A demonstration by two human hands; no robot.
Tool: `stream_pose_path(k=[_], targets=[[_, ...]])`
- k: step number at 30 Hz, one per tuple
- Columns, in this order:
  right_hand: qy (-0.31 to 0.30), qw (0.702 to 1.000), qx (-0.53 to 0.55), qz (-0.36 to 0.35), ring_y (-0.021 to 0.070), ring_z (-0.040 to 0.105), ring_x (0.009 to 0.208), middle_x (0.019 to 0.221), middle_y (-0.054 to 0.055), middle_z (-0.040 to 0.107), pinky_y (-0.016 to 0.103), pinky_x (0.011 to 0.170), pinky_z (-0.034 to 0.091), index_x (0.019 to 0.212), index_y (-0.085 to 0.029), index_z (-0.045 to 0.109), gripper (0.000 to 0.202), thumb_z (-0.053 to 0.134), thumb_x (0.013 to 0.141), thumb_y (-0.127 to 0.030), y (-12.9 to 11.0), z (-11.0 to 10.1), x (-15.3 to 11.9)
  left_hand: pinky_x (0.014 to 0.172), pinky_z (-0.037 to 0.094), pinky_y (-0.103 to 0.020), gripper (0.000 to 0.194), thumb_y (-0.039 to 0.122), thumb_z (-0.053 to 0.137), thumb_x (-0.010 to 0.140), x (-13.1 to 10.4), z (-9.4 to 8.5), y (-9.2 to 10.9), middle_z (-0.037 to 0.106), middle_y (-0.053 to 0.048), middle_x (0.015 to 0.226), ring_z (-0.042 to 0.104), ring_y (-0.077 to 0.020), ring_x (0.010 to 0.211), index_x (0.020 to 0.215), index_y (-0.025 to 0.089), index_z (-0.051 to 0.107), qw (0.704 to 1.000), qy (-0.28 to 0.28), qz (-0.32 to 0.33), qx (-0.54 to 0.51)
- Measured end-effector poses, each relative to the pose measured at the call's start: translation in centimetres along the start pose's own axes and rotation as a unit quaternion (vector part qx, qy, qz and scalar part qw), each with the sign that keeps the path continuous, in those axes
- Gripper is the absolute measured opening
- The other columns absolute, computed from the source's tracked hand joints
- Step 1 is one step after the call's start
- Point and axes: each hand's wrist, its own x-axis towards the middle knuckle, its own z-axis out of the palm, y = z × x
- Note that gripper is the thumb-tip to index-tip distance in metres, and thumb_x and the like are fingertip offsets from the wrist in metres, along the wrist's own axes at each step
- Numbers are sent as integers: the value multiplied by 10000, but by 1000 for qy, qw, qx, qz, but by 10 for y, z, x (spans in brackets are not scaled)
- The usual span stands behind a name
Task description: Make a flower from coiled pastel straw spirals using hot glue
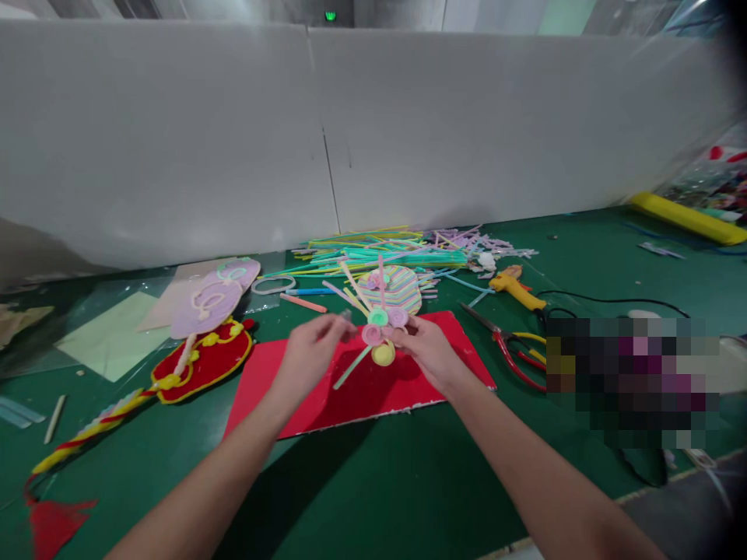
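Observation:
A craft piece of coiled pastel discs with thin strips fanning out from it is held over a red board. My right hand grips it from the right side, fingers closed around its edge. Just left of the piece, my left hand has its thumb and fingertips pinched together; what they hold, if anything, is too small to tell. Behind the piece lies a striped round fan shape with a small pink coil on it.
Pastel stems are heaped by the grey partition. Scissors and a yellow glue gun with a cable lie right. A red and yellow fan and pale green paper are left.

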Motion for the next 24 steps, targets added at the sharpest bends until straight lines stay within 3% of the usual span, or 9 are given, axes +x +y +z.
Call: stream_pose_path(k=[2,5,10,13,18,21,24], targets=[[-11,999,36,32,124,591,691,734,-2,651,264,702,455,822,-165,663,295,771,558,-241,-6,-2,-2,730,459,-278,330,414,445,823,7,-12,-4,671,-43,802,608,-183,773,845,171,666,998,52,20,10],[-77,992,61,84,112,589,660,735,2,650,236,648,460,815,-161,669,282,774,562,-225,-12,-1,-7,837,459,-343,322,363,551,774,13,-19,-11,660,-72,1019,600,-220,934,1036,195,636,998,8,63,-12],[-163,972,69,156,99,595,632,702,-1,644,212,615,470,796,-154,677,236,768,583,-199,-10,0,-14,908,449,-387,417,315,654,718,8,-6,-15,510,-97,1277,519,-259,1108,1121,235,585,982,-11,174,-77],[-169,971,68,156,94,595,633,713,0,646,205,612,474,808,-157,681,237,765,591,-201,-8,1,-14,921,441,-393,378,317,662,715,3,0,-13,515,-85,1256,545,-241,1063,1081,248,599,976,13,210,-48],[-155,973,42,167,99,611,677,782,10,660,211,641,483,848,-160,679,301,780,571,-222,-9,2,-15,872,441,-359,96,280,624,748,-2,2,-15,530,-55,1214,543,-200,954,791,223,689,947,71,293,113],[-143,976,33,162,100,611,663,752,2,652,214,644,489,846,-159,679,309,783,561,-215,-9,4,-16,797,470,-325,114,288,594,773,-6,4,-20,613,-43,1057,563,-169,826,742,235,690,940,91,294,145],[-150,978,40,143,102,612,690,761,-2,646,210,656,495,869,-169,679,314,775,574,-217,-6,5,-15,801,481,-322,117,285,583,779,-10,7,-22,654,-32,916,589,-178,837,734,248,685,943,102,285,139]])
